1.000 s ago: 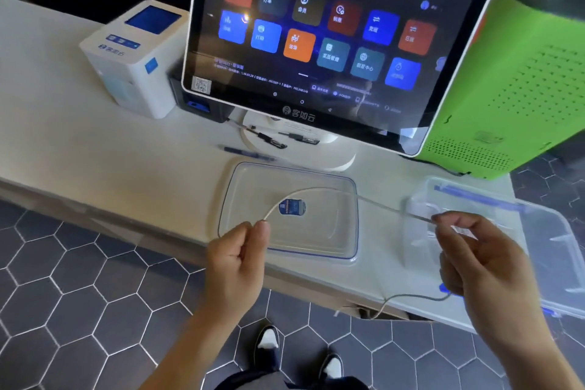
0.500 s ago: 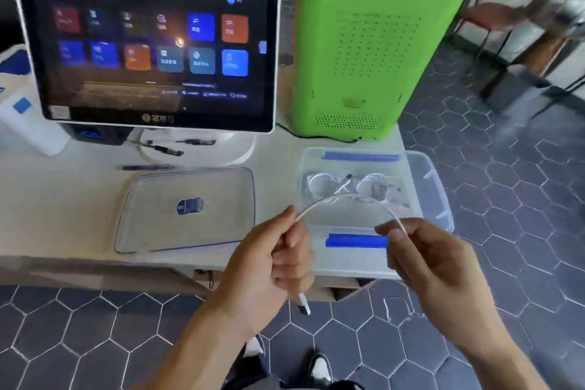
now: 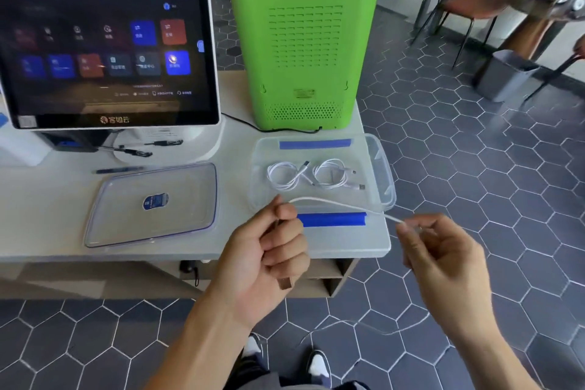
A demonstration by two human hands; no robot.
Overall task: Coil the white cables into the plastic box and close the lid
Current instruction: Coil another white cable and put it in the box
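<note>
- Two coiled white cables (image 3: 315, 175) lie in the open plastic box (image 3: 384, 168), centre-right.
- Left hand (image 3: 266, 260) fists a white cable (image 3: 342, 204); right hand (image 3: 440, 250) pinches its other stretch.
- Lid (image 3: 126, 225) lies left.

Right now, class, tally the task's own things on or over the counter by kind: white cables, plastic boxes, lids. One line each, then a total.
White cables: 3, two coiled cables in the box, one stretched cable between left hand and right hand
Plastic box: 1
Lid: 1
Total: 5
</note>
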